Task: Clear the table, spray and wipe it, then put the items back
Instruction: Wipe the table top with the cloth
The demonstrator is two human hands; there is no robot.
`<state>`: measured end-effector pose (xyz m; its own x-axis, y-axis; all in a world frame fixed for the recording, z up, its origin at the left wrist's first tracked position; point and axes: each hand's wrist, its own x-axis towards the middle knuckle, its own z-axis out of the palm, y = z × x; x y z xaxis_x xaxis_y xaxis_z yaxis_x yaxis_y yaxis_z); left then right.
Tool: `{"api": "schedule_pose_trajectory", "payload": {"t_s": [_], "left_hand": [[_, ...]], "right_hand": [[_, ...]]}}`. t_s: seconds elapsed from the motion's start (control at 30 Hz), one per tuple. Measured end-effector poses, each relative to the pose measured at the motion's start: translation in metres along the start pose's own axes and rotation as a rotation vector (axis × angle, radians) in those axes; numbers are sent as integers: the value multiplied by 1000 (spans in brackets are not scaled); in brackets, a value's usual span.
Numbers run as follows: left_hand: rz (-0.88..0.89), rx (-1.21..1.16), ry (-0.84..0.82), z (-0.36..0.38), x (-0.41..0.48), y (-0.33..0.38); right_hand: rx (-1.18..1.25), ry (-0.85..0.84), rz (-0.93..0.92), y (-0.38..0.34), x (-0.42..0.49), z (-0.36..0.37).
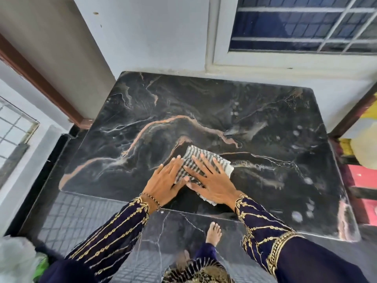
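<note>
While both press flat — left hand (166, 181), right hand (212, 180) — fingers spread, the cloth (201, 163) lies on the table (142, 111).

A person presses both hands flat on a grey-and-white striped cloth (221, 165) near the front of a black marble table (183, 111) veined with orange and white. The left hand (163, 181) and right hand (213, 181) lie side by side, fingers straight and spread. A beaded bracelet (152, 199) circles the left wrist above a navy sleeve (114, 233) with gold embroidery. Pale wet spots (296, 216) dot the table's right side. A barred window (302, 23) sits in the wall behind, and a bare foot (213, 233) stands on the floor below.
</note>
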<state>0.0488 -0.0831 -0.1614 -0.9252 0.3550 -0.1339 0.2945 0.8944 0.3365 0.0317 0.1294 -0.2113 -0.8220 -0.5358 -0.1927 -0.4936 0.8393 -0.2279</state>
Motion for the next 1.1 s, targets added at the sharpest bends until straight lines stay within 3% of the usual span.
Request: {"api": "schedule_pose_trajectory", "payload": {"t_s": [0.13,0.5,0.83,1.1], "left_hand": [[4,-20,-48,-1,-19,10],[25,-20,-139,14,-18,29],[36,-10,-152,27,35,45],[-84,-6,-128,21,134,64]], "right_hand": [[-18,8,-82,-14,-35,12],[47,-199,-138,11,-96,-9],[58,-208,-86,82,-33,-34],[56,-283,-59,166,55,-68]]}}
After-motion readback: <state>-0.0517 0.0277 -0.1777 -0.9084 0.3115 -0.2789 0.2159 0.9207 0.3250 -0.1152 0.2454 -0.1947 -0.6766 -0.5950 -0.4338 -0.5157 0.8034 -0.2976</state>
